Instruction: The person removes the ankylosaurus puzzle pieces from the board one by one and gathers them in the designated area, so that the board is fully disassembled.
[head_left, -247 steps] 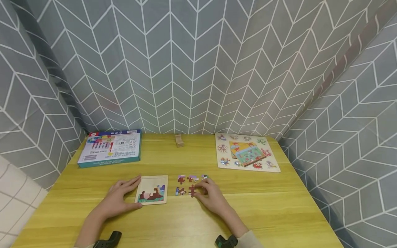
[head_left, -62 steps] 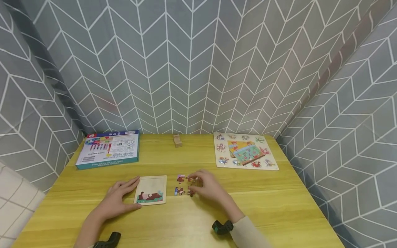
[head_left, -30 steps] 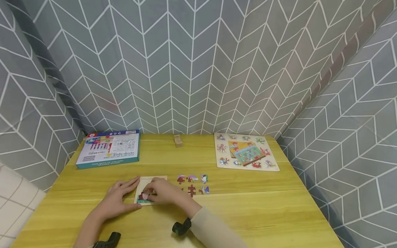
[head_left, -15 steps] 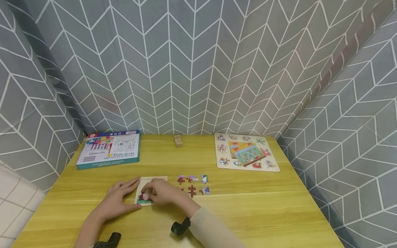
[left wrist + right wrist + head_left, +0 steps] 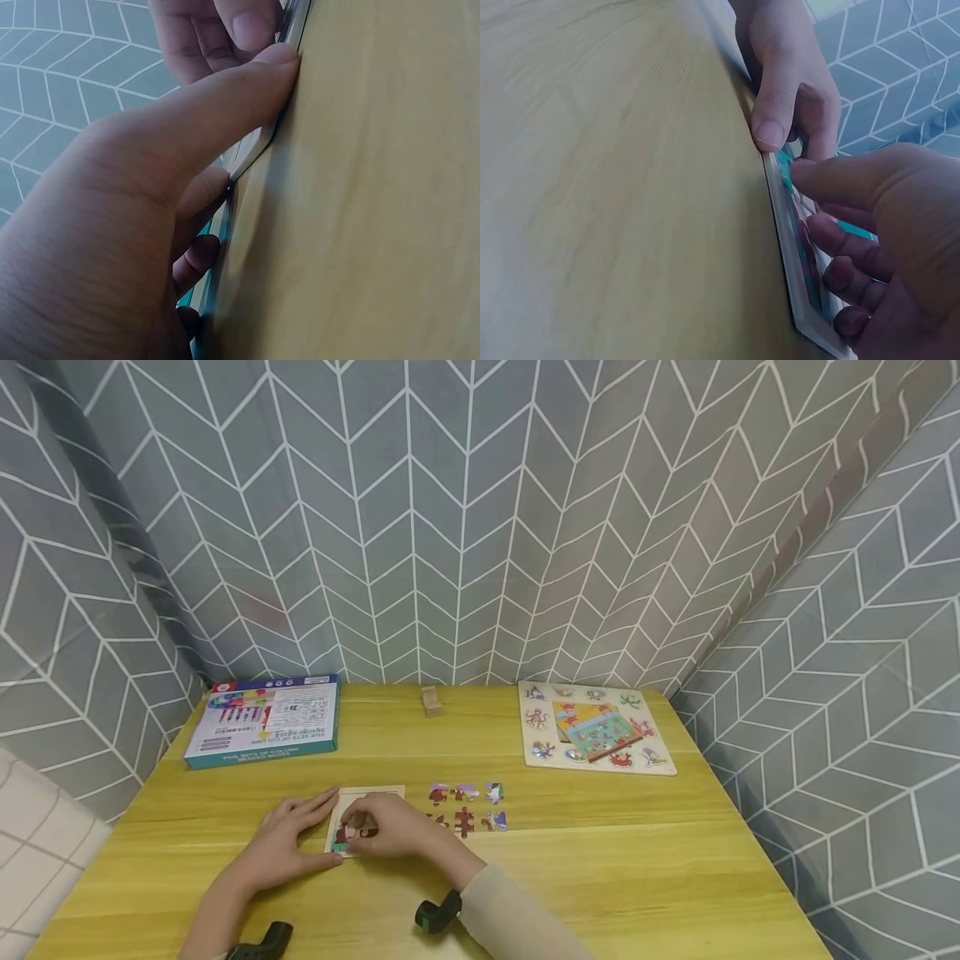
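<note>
In the head view my left hand [image 5: 288, 835] holds the left side of a small wooden puzzle tray [image 5: 396, 789]. Its thumb is at the near corner and its fingers reach the far one. My right hand [image 5: 393, 827] bends over the tray, thumb and fingertips around a brown-and-pink puzzle piece [image 5: 347, 833]. Teal and dark red pieces [image 5: 805, 244] lie in the tray in the right wrist view. The right hand hides part of the tray. To its right several loose jigsaw pieces [image 5: 464, 822] lie in two rows.
At the back left lies a flat boxed set [image 5: 262, 722]. A small wooden block [image 5: 432, 702] stands at the back middle. On the back right, an animal board [image 5: 536, 752] bears two picture cards [image 5: 603, 735]. A patterned curtain [image 5: 465, 527] rises behind the table.
Over the last seconds the right hand moved left from the loose pieces to the tray. A blue-and-orange piece left the tray's right side. Lately the right thumb has shifted slightly; the left hand stays put.
</note>
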`<state>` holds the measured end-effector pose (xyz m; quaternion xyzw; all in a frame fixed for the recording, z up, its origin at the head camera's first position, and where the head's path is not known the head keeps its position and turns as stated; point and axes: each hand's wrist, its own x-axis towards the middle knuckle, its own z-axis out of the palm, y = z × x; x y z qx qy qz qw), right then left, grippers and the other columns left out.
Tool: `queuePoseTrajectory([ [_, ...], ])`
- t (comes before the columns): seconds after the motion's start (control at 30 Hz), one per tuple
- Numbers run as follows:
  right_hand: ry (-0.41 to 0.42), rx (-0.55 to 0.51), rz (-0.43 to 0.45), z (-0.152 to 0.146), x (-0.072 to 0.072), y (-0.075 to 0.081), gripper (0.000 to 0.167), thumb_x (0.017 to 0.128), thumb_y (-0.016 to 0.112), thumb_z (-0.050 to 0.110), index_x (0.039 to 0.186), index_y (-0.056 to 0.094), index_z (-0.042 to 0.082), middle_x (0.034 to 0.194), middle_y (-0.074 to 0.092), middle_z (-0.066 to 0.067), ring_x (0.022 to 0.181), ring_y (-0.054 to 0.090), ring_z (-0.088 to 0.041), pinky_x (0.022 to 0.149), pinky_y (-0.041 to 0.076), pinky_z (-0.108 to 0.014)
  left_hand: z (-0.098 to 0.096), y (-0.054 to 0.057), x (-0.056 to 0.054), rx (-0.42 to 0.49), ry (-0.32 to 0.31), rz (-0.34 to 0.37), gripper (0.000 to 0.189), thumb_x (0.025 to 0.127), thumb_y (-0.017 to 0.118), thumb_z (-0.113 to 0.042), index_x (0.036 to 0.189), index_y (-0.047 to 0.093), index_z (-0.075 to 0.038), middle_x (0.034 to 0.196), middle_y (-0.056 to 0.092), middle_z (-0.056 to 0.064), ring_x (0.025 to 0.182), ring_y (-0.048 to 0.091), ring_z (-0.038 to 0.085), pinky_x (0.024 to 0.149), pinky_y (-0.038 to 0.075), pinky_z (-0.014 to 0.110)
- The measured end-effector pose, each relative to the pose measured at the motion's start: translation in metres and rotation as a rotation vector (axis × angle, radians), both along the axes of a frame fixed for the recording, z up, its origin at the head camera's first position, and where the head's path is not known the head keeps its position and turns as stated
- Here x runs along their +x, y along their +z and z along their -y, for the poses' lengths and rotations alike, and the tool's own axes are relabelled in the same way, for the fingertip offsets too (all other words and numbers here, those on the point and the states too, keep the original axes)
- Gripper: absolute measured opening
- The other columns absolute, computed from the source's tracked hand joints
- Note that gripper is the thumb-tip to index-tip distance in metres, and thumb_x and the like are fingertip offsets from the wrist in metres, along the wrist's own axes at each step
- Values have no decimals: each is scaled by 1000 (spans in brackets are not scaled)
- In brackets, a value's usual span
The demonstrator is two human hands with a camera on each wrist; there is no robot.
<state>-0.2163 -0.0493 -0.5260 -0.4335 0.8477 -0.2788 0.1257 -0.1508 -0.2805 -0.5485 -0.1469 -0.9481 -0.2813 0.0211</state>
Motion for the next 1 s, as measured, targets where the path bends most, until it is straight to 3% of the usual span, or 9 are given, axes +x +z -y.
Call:
queuePoseTrajectory([
  [0.47,-20,67,4,10,-1,8,35,93,84,20,126,76,9,103,75,7,87,60,5,79,47,-9,2,-3,-3,6,-8,-8,98,83,85,-62,163,46,-22,159,55,5,124,49,28,97,36,58],
  [0.73,-22,88,24,11,0,12,35,92,85,19,124,76,9,102,75,8,82,59,6,76,47,-9,1,-3,-2,0,-6,-21,99,82,85,-63,163,47,-21,158,56,7,124,49,30,97,38,64],
  [1.0,17,100,40,12,-3,16,32,93,83,14,123,78,6,100,75,6,80,58,6,75,47,-9,3,-4,-1,28,-8,11,99,82,85,-61,163,46,-21,161,53,7,127,48,32,101,35,67],
])
